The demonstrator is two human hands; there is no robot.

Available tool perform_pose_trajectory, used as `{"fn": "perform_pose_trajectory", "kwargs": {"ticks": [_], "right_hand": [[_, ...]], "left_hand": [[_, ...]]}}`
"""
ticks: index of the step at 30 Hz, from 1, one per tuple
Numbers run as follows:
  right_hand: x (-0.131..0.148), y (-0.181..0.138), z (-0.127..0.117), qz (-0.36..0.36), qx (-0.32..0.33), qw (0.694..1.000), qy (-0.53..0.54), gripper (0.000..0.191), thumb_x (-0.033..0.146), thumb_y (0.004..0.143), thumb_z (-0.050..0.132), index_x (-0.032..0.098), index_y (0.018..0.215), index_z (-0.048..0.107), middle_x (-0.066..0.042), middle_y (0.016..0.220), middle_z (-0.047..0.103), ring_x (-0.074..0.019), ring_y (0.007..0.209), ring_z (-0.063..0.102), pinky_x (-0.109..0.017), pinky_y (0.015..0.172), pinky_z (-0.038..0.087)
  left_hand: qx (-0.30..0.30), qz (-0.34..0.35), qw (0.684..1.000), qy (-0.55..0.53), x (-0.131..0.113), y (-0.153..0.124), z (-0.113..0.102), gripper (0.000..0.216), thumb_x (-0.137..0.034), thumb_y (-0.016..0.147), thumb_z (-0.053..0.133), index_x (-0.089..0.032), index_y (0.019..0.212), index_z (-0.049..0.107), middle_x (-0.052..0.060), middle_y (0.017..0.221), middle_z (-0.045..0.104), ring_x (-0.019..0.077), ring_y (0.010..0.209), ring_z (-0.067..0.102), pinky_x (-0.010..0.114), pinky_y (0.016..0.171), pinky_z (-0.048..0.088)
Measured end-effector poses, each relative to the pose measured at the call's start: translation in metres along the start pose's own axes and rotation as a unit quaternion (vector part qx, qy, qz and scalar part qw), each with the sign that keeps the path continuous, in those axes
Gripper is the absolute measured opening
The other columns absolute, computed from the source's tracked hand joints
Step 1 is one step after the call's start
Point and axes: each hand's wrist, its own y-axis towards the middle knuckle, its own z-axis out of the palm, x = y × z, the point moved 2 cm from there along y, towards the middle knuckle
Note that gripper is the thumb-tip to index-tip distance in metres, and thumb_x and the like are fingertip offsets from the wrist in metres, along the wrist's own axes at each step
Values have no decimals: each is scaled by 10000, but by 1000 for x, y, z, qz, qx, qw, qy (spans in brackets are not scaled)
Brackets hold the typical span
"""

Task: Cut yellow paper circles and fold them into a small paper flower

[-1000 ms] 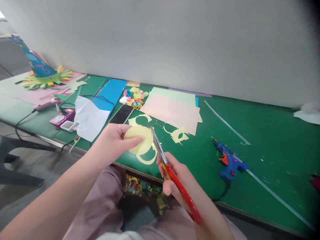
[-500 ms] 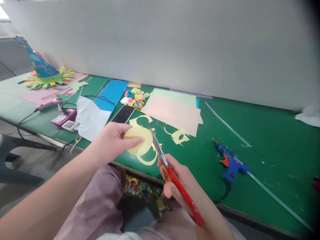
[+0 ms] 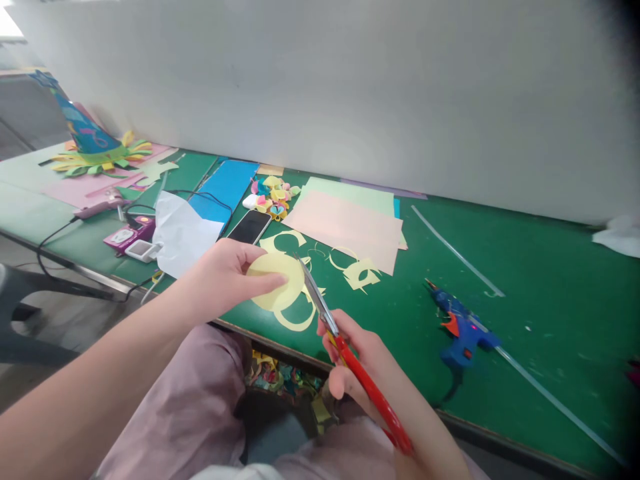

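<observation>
Between thumb and fingers, my left hand pinches a pale yellow paper circle above the table's front edge. My right hand grips a pair of red-handled scissors. Their metal blades point up and left, with the tips at the circle's right edge; whether they are cutting into it I cannot tell. Under and beyond the circle lie yellow paper offcuts with round holes, and a thin yellow ring scrap lies just below it.
On the green table are stacked paper sheets, a phone, curled paper pieces, and a white sheet. A blue glue gun with a long glue stick lies right. A decorated cone hat stands far left. A bin of scraps sits below.
The view has shifted very slightly. Both hands keep nearly the same pose, with the scissors still beside the yellow circle.
</observation>
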Motion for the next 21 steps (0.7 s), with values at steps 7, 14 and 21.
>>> {"fn": "perform_pose_trajectory", "kwargs": {"ticks": [7,14,21], "right_hand": [[5,0,-3,-19,0,999,-29,736,888,529,416,210,815,448,73,584,361,-107,554,270,-220,479,249],[3,0,-3,-13,6,1000,-28,700,860,550,458,213,817,436,77,593,333,-105,557,255,-218,480,228],[2,1,-4,2,15,1000,-17,676,833,542,516,220,814,432,80,590,318,-110,566,247,-220,484,222]], "left_hand": [[4,12,1000,27,-4,1,-1,213,-377,650,704,-170,692,730,10,569,636,121,485,536,205,451,422],[18,1,1000,20,-6,1,-3,190,-350,636,708,-164,667,727,21,592,653,116,496,537,191,456,418],[23,21,998,54,-9,2,-6,202,-362,655,689,-166,674,735,31,602,659,133,510,543,206,463,422]]}}
